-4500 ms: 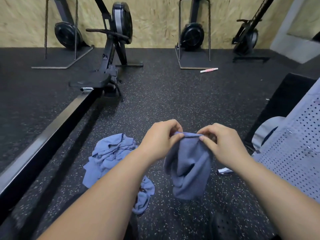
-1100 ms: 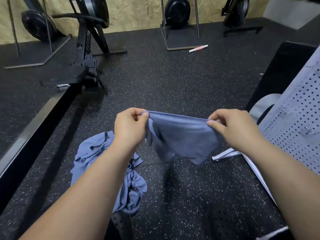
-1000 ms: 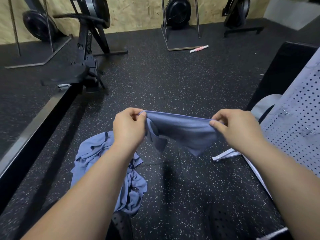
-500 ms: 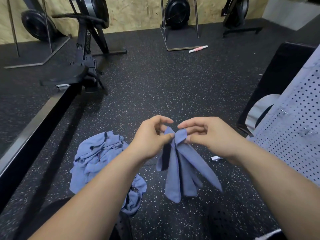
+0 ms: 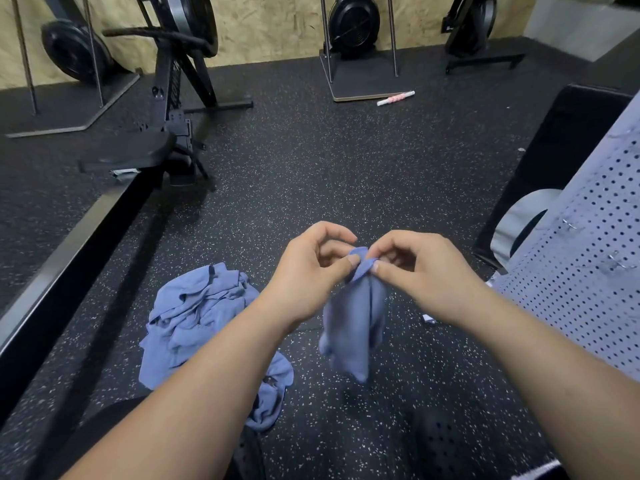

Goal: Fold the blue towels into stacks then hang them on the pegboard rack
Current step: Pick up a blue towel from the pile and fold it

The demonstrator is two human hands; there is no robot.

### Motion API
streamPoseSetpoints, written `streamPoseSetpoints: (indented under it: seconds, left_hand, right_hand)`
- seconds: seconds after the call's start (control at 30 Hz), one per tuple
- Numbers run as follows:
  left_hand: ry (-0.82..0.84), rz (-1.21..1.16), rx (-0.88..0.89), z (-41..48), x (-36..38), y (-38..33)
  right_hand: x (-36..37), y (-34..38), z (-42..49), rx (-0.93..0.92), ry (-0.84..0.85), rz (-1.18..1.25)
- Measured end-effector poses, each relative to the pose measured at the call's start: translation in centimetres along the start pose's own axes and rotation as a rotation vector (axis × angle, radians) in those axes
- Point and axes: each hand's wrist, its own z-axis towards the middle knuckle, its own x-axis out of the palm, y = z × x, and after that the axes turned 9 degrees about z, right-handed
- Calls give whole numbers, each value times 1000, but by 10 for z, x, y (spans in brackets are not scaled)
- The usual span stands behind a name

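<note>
A person holds one blue towel [image 5: 353, 327] up in the air. It hangs just to the right of the pile of blue towels [image 5: 194, 323] and higher than the pile.

The left hand [image 5: 308, 271] pinches the top of this towel between thumb and finger, so its grip is tight on the cloth. The right hand [image 5: 419, 271] pinches the same top bit, and its grip is tight on the cloth too. The two hands are very close together there. The rest of the towel hangs down from them in soft, loose folds.

The pile lies all crumpled on the black speckled floor [image 5: 311, 168]. The person's left arm passes over the right side of the pile.

Well to the right of the pile is a grey pegboard [image 5: 595, 289] full of little holes. Small metal hooks [image 5: 620, 263] stick out of it.

To the left of the pile runs a long black rail [image 5: 69, 244]. Beyond the pile, farther from the person, is a black rowing machine [image 5: 173, 98]. Far beyond the pile and off to the right, a pink and white stick [image 5: 396, 98] lies on the floor.
</note>
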Motion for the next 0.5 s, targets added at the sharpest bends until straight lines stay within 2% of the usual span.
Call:
streamPoseSetpoints:
  seconds: [0.27, 0.43, 0.5]
  left_hand:
    - [37, 30, 37, -3, 2, -5]
    - [37, 207, 109, -3, 1, 0]
    - [64, 203, 124, -5, 3, 0]
  right_hand:
    - [3, 0, 0, -12, -94, -68]
    - [-1, -2, 2, 45, -4, -124]
    - [-3, -3, 2, 62, 20, -169]
